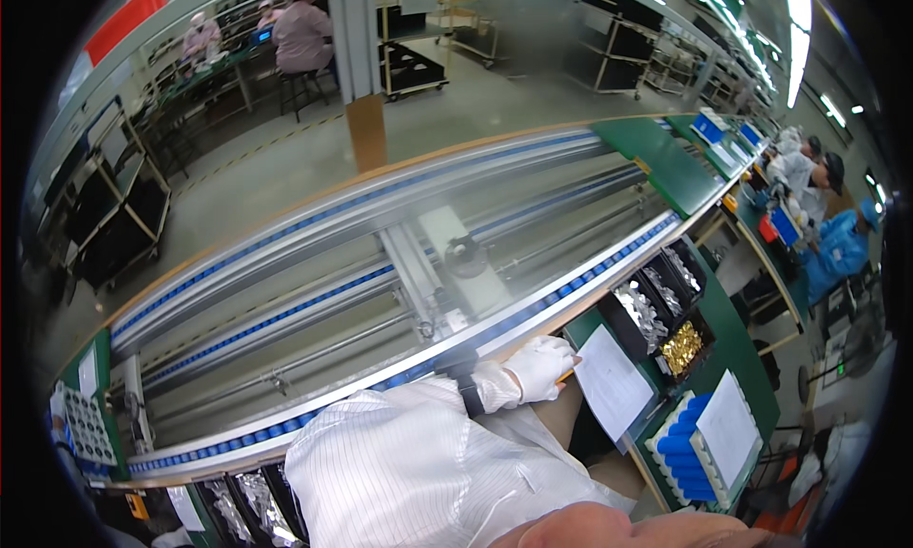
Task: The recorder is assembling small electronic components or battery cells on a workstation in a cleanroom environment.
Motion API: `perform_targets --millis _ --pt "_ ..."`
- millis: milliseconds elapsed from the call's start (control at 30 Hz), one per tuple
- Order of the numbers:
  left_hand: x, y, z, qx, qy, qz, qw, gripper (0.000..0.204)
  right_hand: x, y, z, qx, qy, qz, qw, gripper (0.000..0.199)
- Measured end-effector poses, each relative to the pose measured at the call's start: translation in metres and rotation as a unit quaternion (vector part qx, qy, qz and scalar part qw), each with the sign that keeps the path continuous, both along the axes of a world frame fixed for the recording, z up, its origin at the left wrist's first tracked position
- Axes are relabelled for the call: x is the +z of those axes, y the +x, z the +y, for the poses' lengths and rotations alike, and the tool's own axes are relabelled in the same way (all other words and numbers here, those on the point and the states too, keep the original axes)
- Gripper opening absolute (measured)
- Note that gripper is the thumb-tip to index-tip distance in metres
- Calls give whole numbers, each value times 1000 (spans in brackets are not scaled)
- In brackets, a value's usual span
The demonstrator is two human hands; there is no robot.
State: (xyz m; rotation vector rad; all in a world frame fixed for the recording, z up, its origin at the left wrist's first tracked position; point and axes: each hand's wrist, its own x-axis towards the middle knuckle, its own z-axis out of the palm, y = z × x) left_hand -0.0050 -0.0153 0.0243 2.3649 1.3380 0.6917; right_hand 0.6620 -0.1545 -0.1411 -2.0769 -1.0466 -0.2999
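White-gloved left hand [538, 368] is curled closed, apparently on an orange stick [566, 375] slanting up rightward — the paper [613, 381] lies at the edge of the tabletop [737, 343], just right of this nearer hand, while the right hand is not visible and I cannot tell its state.

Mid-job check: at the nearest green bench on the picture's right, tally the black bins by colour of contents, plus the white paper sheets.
Black bins with silver parts: 3
Black bin with gold parts: 1
White paper sheets: 2
Total: 6
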Motion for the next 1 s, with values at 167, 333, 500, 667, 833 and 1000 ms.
perform_targets --millis 167,333,500,667,833,1000 --pt "1 2 3 2 -12 15 1000 57 61 -62 19 -172 -111 -128 970 36" --pt "0 1 4 -1 -10 5 1000 57 44 -36 24 -12 114 -209 971 38" --pt "6 2 -1 -3 -20 11 1000 55 43 -39 14 -179 -93 -81 976 39" --pt "7 4 6 -19 -23 25 999 52 64 -77 -7 -122 -135 -8 983 42" --pt "1 -2 2 -4 15 9 1000 53 73 -89 11 -150 -150 -40 976 43" --pt "0 3 9 -29 13 35 999 54 75 -97 15 -189 -85 -55 977 37"
